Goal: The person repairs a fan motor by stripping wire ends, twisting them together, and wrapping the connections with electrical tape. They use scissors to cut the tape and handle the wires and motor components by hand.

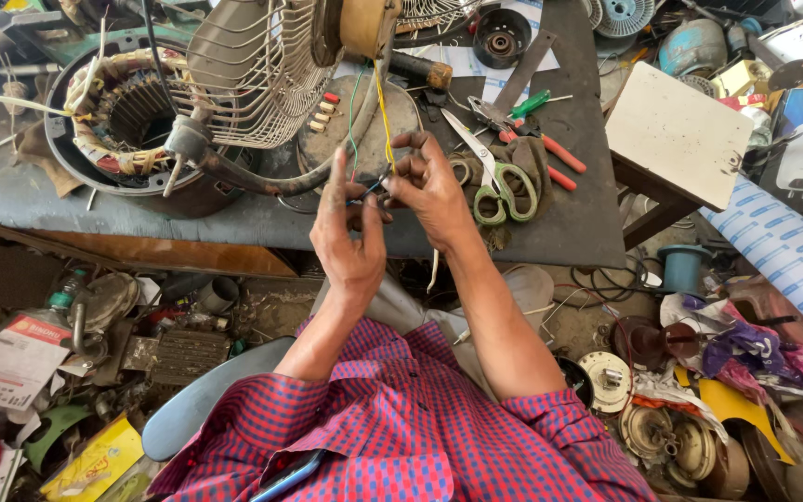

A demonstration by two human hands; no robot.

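Two hands meet above the near edge of the table point(234, 218). My left hand point(348, 237) and right hand point(431, 191) pinch the bare ends of thin wires point(375, 186), fingers narrow and closed on them. A yellow wire point(385, 116) and a green wire point(352, 112) run up to the fan motor point(364, 26) behind its wire guard point(257, 79). Judged from this, the joint is mid-twist and not yet insulated. Scissors with green handles point(499, 186) lie just right of my right hand; a wound stator point(127, 112) sits far left.
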